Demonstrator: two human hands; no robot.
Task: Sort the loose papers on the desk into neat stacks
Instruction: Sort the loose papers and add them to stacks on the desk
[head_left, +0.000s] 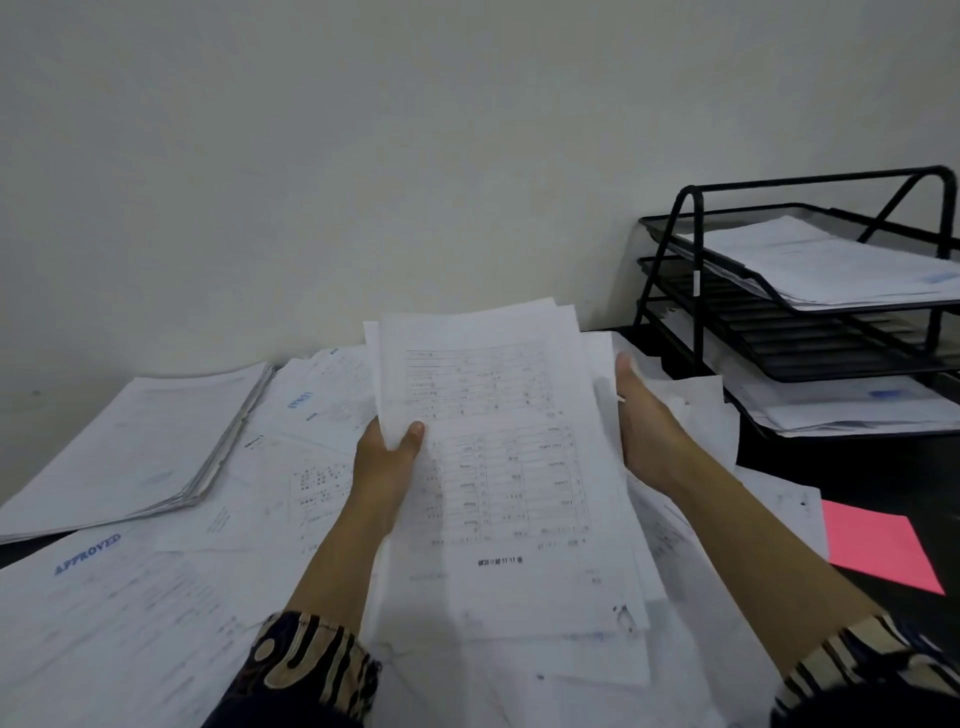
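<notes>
A bundle of white printed sheets (498, 467), its top sheet a table form, is lifted above the desk between my hands. My left hand (387, 462) pinches its left edge, thumb on top. My right hand (647, 431) lies along the right edge with the thumb straight; its fingers are hidden behind the paper. Loose papers (291, 499) lie spread under and around the bundle. One sheet stamped APPROVED (88, 556) lies at the front left. A squared stack of sheets (135, 447) rests at the back left.
A black wire letter tray (800, 322) with three tiers stands at the back right, holding papers on its top and bottom tiers. A pink sheet (878, 551) lies on the dark desk (831, 462) at the right. A pale wall rises behind the desk.
</notes>
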